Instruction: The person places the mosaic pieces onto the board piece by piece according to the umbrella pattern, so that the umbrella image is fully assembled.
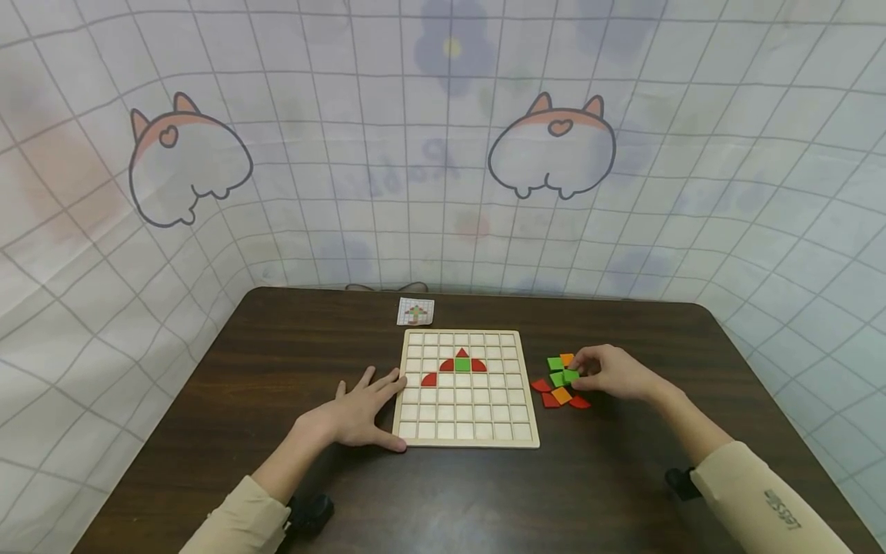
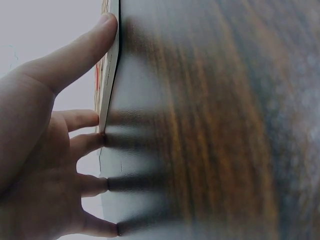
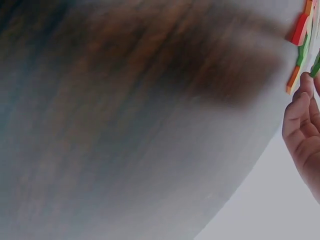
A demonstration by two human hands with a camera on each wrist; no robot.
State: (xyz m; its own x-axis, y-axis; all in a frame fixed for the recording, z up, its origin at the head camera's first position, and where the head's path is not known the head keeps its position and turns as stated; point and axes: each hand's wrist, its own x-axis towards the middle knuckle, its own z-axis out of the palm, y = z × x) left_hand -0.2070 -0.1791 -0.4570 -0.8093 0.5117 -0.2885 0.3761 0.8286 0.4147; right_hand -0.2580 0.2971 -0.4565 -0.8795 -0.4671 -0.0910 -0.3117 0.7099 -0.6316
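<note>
Left hand (image 1: 363,412), fingers splayed wide, touched the pale wooden gridded board (image 1: 464,413) at nine o'clock, likely steadying it; right hand (image 1: 614,372) pinched a green square tile (image 1: 571,376) over red, green and orange tiles (image 1: 557,379) at three o'clock, handily placed.

R sleeve (image 1: 764,504) txt: "Lets…", rest unclear; wall cloth (image 1: 411,165) txt illeg.

- Head: high, facing down toward the far edge of the worktop (image 1: 471,492).
- Left wrist: close, facing the board's (image 1: 471,443) left edge, shared with head.
- Right wrist: close; tiles (image 1: 561,395) shared with head.
</note>
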